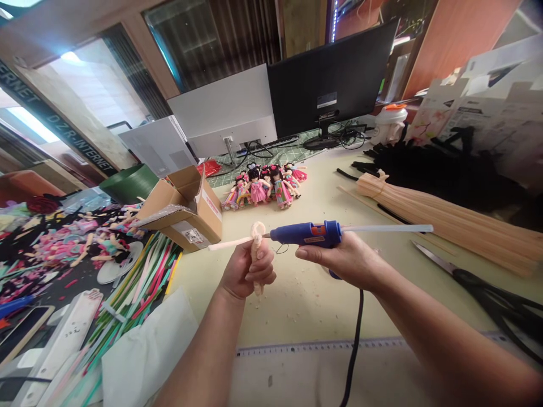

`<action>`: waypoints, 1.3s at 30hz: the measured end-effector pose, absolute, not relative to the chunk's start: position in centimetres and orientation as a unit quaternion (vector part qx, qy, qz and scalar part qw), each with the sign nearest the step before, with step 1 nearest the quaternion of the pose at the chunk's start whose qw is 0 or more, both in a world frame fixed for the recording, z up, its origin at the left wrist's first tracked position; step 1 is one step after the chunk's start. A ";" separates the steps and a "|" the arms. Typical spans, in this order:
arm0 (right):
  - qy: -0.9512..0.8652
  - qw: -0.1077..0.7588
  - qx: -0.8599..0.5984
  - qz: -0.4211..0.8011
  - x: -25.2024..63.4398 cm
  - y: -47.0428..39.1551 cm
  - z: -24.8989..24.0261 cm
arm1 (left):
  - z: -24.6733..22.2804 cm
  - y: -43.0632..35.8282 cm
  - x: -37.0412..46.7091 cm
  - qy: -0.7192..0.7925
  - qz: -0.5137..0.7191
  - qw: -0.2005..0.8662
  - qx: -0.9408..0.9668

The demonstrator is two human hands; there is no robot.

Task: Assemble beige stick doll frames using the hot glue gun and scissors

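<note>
Left: dark-green round plastic-looking tub (127, 183), contents hidden; open brown cardboard box (207, 212), inside too hidden to tell contents; then left hand (246, 268), fingers curled closed round a cream fuzzy looped piece (256, 249) above the pale-yellow table (322, 192); piece probably light, soft, bendable, best gripped low, away from the tip of the blue plastic glue gun (297, 234); gun likely light, stiff, hot-tipped; right hand (356, 261) wrapped round its handle; farther right, white orange-lidded jar (388, 124), contents not visible
</note>
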State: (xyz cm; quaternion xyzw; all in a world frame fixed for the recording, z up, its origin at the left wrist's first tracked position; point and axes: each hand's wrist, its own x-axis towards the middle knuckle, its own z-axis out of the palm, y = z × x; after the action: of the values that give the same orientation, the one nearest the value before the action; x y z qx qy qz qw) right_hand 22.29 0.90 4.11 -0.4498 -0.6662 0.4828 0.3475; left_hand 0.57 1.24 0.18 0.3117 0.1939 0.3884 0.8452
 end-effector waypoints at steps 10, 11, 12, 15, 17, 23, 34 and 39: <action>-0.667 0.393 -0.447 0.448 22.9 1.0 5.3 | 0.1 1.3 0.4 0.206 0.386 0.841 0.319; -0.666 0.394 -0.464 0.431 23.3 1.4 5.2 | 0.1 1.4 0.3 0.209 0.386 0.840 0.321; -0.664 0.391 -0.490 0.408 23.8 1.8 5.0 | 0.1 1.4 0.3 0.212 0.385 0.838 0.324; -0.664 0.351 -0.587 0.302 25.6 3.6 3.9 | -0.2 1.7 0.0 0.225 0.393 0.826 0.336; -0.662 0.303 -0.648 0.222 26.9 5.1 2.7 | -0.5 1.9 -0.2 0.235 0.408 0.814 0.341; -0.646 0.199 -0.722 0.149 29.7 8.0 -1.1 | -1.1 2.4 -0.9 0.279 0.452 0.774 0.346; -0.693 0.069 -0.715 0.058 31.3 4.2 -2.1 | -0.3 2.6 -1.3 0.310 0.541 0.699 0.351; -0.671 0.170 -0.720 0.041 28.4 -1.2 2.1 | -0.7 2.7 -1.1 0.339 0.536 0.649 0.420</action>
State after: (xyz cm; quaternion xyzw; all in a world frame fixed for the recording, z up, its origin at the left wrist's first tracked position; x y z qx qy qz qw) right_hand 28.42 -1.20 2.12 -0.7203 -0.6713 0.0414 0.1699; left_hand -1.15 2.68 -0.75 0.4202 0.3386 0.5357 0.6495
